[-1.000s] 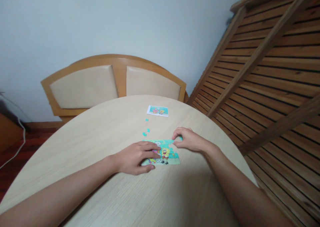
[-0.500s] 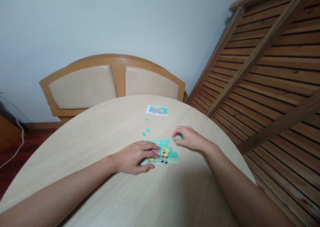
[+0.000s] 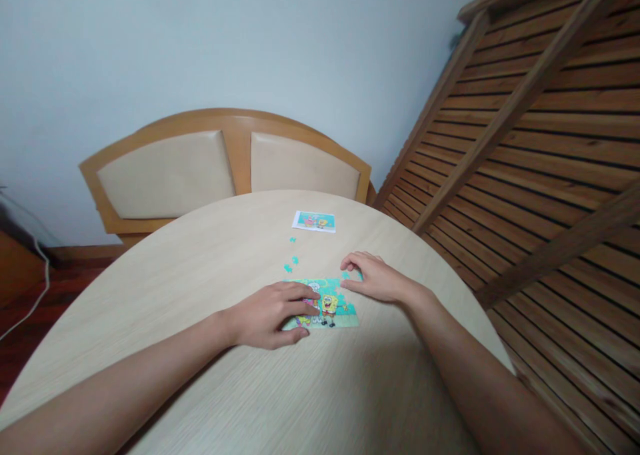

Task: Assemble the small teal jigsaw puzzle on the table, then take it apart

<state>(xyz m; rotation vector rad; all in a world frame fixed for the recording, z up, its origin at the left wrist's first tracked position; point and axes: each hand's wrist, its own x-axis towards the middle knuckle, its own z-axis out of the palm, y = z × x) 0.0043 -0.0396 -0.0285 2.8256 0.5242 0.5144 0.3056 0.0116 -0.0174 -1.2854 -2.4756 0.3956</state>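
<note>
A jigsaw puzzle (image 3: 344, 319) with a yellow cartoon sponge figure on a turquoise ground lies on the table, its upper right part gapped. My left hand (image 3: 274, 313) rests flat across the puzzle's left side, fingers spread, covering part of the picture. Just beyond the puzzle's upper right corner is my right hand (image 3: 371, 275), its thumb and fingers apart. Between them, on the table, sits a turquoise puzzle piece (image 3: 345, 275), partly hidden by the hand. Three loose turquoise pieces (image 3: 289, 268) lie beyond the puzzle's upper left.
A small picture card (image 3: 316, 221) showing the same cartoon scene lies farther back on the round wooden table (image 3: 210, 255). Behind the table stands a padded headboard (image 3: 236, 151) against the wall. A slatted wooden frame (image 3: 520, 141) leans at the right.
My right thumb and fingers have parted at the puzzle's upper right, where they were pinched together on a turquoise piece. My left hand stays in place.
</note>
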